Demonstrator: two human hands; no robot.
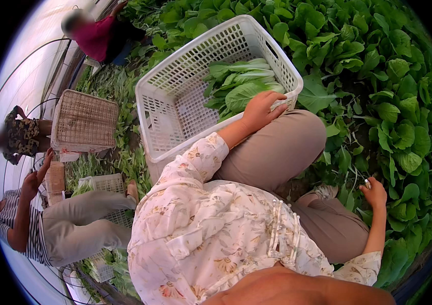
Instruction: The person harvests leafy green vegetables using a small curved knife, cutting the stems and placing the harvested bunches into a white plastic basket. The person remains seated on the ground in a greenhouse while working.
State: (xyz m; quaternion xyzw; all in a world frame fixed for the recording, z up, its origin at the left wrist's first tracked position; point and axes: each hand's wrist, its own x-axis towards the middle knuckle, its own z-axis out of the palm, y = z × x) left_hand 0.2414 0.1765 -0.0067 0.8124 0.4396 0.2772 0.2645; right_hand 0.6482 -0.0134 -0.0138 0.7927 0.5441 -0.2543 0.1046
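Note:
My left hand [263,109] lies palm down over my bent knee and the near rim of a white plastic crate [185,146], its fingers slightly apart and nothing seen in it. Inside the crate, a small pile of leafy greens with pale stalks [244,82] fills the end nearest this hand. My right hand [375,193] is low beside my other knee, at the edge of the growing greens [402,141]. Its fingers are curled, and a small white item [367,182] shows at them; whether it is held or worn I cannot tell.
Cut leaves and stalks [347,141] litter the soil before me. To the left, a person in a striped shirt [19,217] sits near a crate of greens [105,183]. Stacked crates [84,120] stand beyond, with a standing person [23,129] and another in magenta [94,38].

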